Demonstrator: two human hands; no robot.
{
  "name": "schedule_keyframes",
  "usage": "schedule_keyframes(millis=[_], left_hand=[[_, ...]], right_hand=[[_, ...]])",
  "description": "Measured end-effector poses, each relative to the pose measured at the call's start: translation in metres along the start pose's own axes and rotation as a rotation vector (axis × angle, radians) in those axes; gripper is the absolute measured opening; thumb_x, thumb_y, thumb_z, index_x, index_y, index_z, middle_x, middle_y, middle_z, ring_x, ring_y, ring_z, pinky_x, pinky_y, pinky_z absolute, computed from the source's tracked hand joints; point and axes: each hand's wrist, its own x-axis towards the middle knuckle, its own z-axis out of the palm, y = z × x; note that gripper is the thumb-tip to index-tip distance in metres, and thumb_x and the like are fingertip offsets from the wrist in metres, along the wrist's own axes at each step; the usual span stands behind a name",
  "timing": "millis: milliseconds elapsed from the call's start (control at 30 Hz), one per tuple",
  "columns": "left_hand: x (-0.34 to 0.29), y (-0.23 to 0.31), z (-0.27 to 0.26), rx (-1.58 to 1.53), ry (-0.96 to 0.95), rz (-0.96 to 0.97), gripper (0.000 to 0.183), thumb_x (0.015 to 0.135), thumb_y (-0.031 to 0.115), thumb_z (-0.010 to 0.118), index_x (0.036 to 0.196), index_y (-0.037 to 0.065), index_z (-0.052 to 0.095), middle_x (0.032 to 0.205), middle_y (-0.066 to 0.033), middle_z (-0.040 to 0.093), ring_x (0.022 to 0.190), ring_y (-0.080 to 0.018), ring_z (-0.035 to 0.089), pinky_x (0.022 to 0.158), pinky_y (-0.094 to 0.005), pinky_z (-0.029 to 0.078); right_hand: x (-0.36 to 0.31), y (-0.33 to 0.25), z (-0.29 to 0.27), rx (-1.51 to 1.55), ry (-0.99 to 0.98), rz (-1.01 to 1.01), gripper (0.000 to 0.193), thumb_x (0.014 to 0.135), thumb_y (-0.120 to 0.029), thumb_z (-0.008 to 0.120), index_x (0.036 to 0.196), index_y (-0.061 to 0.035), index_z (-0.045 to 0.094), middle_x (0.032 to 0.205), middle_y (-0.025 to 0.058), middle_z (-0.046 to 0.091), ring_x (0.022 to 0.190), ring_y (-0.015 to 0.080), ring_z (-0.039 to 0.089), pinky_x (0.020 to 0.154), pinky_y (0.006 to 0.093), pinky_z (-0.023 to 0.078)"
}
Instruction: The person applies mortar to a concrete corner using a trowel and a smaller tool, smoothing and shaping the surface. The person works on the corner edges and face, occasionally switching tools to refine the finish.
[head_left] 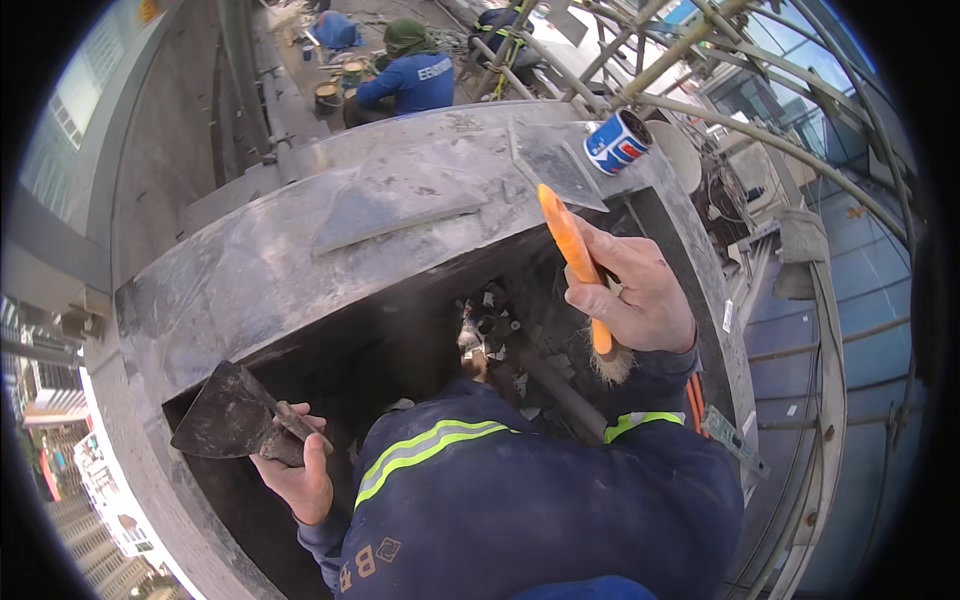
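Note:
My left hand [303, 482] is closed round a scraper [228, 412] with a broad, dark, dirty blade, near the left side of a dark opening. A second narrow strip lies along the scraper under my fingers; I cannot tell whether it is a separate tool. My right hand [640, 290] grips a brush by its orange handle [566, 236], tilted, its pale bristles [612, 366] pointing down toward my sleeve. The grey stone ledge [250, 290] runs round the opening. Flat grey slabs [405, 212] lie on it.
A blue and white can [617, 142] stands on the ledge's far right corner. Debris [490, 330] and a pipe [560, 390] lie down in the opening. A worker in blue [415, 80] crouches beyond the ledge. Scaffold poles [690, 45] cross at right. Another scraper [735, 440] lies at right.

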Motion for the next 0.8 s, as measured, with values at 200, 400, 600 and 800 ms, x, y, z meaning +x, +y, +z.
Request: schedule_keyframes(millis=[200,400,600,800], left_hand=[[0.002,-0.012,0.158,-0.022,-0.26,-0.041,0.058,0.091,0.017,0.074,0.133,-0.003,0.04,0.114,-0.0205,0.062,0.086,-0.0228,0.067,0.075,-0.0347,0.057],[-0.021,-0.011,0.288,-0.115,-0.563,-0.074,0.052,0.093,0.019,0.072,0.129,-0.003,0.042,0.113,-0.0201,0.062,0.084,-0.0238,0.067,0.071,-0.0354,0.058],[-0.04,-0.007,0.327,-0.111,-0.632,-0.133,0.055,0.091,0.019,0.074,0.129,-0.003,0.041,0.112,-0.0209,0.062,0.084,-0.0247,0.068,0.073,-0.0369,0.058],[-0.026,-0.007,0.32,-0.133,-0.499,-0.149,0.056,0.091,0.02,0.075,0.13,-0.003,0.041,0.115,-0.02,0.063,0.088,-0.0241,0.068,0.076,-0.0378,0.058]], right_hand=[[-0.183,0.094,-0.094,-0.285,0.554,0.564,0.053,0.099,-0.023,0.06,0.142,0.0066,0.05,0.092,0.0105,0.059,0.08,0.0183,0.057,0.076,0.0305,0.046],[-0.275,0.234,-0.187,-0.811,0.684,0.876,0.046,0.102,-0.025,0.054,0.145,-0.0087,0.053,0.12,0.016,0.066,0.106,0.0344,0.066,0.092,0.0416,0.05],[-0.277,0.395,-0.247,-0.969,0.262,1.116,0.049,0.101,-0.035,0.056,0.146,-0.0149,0.052,0.116,0.0144,0.066,0.109,0.0361,0.064,0.094,0.0481,0.05],[-0.291,0.45,-0.186,-0.91,0.816,0.729,0.051,0.098,-0.028,0.064,0.142,-0.0031,0.055,0.126,0.0195,0.061,0.119,0.0334,0.058,0.104,0.0426,0.046]])
